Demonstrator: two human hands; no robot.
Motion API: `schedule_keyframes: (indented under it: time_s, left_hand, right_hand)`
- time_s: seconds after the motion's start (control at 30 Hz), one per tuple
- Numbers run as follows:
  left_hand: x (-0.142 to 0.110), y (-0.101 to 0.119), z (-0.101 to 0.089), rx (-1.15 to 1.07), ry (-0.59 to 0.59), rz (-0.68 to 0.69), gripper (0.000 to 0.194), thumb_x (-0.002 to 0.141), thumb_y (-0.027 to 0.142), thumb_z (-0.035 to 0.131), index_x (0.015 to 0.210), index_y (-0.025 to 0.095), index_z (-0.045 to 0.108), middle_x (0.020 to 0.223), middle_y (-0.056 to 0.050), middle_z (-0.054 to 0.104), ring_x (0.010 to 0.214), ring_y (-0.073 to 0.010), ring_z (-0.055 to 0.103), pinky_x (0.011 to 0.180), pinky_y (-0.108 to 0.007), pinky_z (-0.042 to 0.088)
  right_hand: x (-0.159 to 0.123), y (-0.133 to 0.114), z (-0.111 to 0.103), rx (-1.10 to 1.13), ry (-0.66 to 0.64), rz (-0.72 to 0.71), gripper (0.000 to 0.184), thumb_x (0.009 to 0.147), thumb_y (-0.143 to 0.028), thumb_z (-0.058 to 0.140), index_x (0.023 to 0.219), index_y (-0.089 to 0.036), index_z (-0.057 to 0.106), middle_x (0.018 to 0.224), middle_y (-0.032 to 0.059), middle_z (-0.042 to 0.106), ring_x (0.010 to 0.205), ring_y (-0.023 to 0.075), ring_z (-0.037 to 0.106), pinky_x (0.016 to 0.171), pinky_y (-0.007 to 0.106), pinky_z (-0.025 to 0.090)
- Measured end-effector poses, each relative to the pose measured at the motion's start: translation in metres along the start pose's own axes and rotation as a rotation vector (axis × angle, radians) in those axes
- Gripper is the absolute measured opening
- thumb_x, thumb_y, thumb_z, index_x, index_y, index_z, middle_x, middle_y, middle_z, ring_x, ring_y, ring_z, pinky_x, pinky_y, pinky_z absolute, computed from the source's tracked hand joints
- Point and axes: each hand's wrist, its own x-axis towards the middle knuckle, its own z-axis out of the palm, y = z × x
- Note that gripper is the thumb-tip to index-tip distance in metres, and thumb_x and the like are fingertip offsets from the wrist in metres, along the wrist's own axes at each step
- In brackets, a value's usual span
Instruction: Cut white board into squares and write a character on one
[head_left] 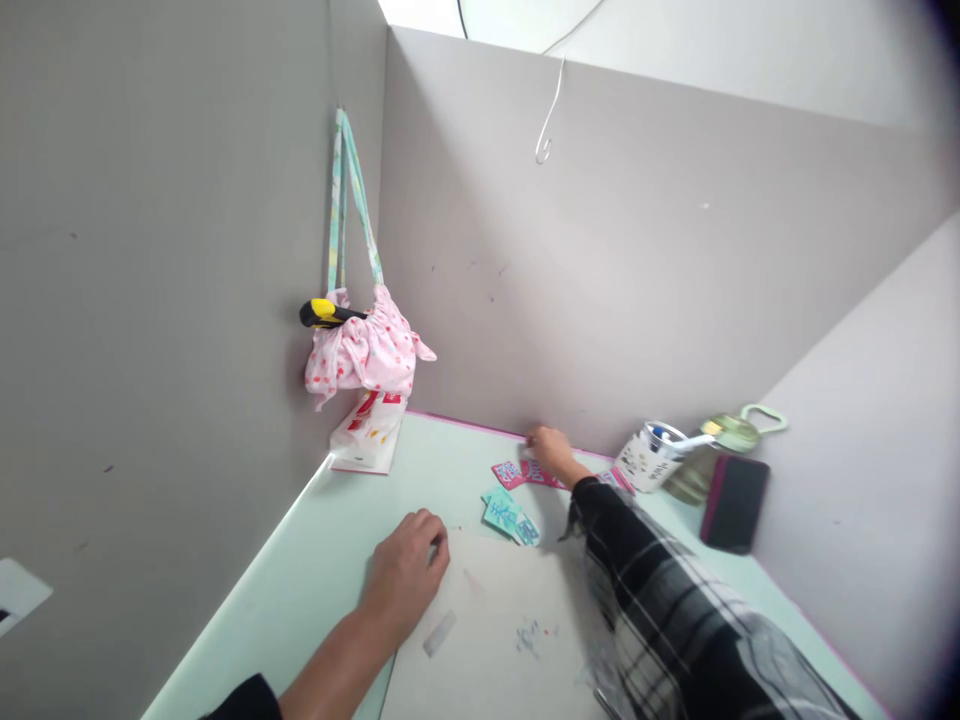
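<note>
My left hand (411,562) rests with curled fingers at the left edge of a whitish board (480,650); nothing shows in it. My right hand (553,452) reaches to the back of the table, over a row of pink printed cards (535,472). Its fingers are bent and drawn together by the back edge, and what they hold, if anything, is hidden. Part of the pink row is covered by this hand and its plaid sleeve (660,580). Between the hands lie several overlapping teal and blue pieces (504,512) that look like cards.
A pink cloth bag (367,350) with a yellow-black tool handle (326,313) hangs left, above a white paper bag (367,435). At right stand a pen cup (643,462), a green bottle (688,485) and a leaning phone (735,505). Grey partitions (637,250) enclose the table.
</note>
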Motion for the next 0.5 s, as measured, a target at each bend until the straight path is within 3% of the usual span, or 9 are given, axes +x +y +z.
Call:
schedule_keyframes:
  time_s: [0.1,0.2,0.37,0.5]
  left_hand:
    - [0.001,0.000,0.000,0.002,0.001,0.004,0.019,0.092,0.013,0.042,0.084,0.023,0.057,0.091,-0.001,0.063,0.090,-0.0174,0.059,0.079,-0.029,0.044]
    - [0.001,-0.001,0.001,0.003,0.000,0.009,0.019,0.092,0.013,0.043,0.085,0.023,0.057,0.091,-0.001,0.063,0.091,-0.0173,0.059,0.081,-0.029,0.044]
    - [0.000,-0.001,0.000,-0.004,0.000,0.012,0.018,0.091,0.013,0.044,0.084,0.023,0.058,0.090,0.000,0.063,0.090,-0.0172,0.060,0.080,-0.028,0.044]
    - [0.000,-0.001,-0.001,-0.004,0.006,0.014,0.019,0.091,0.013,0.044,0.085,0.023,0.058,0.089,0.000,0.064,0.090,-0.0173,0.060,0.081,-0.028,0.044]
  right_hand:
    - [0.001,-0.052,0.010,0.130,0.000,-0.207,0.026,0.097,-0.033,0.061,0.118,-0.017,0.062,0.120,0.0082,0.063,0.102,0.0217,0.064,0.087,0.042,0.055]
    - [0.007,-0.081,0.004,0.242,0.000,-0.379,0.026,0.097,-0.032,0.061,0.117,-0.017,0.063,0.119,0.0078,0.064,0.100,0.0210,0.065,0.086,0.042,0.056]
    - [0.029,-0.083,-0.022,0.339,0.081,-0.338,0.028,0.097,-0.033,0.060,0.121,-0.018,0.061,0.125,0.0090,0.061,0.106,0.0233,0.063,0.090,0.045,0.054]
    - [0.028,-0.102,-0.021,0.409,0.022,-0.349,0.027,0.097,-0.033,0.061,0.119,-0.018,0.062,0.122,0.0085,0.063,0.103,0.0223,0.064,0.088,0.043,0.055]
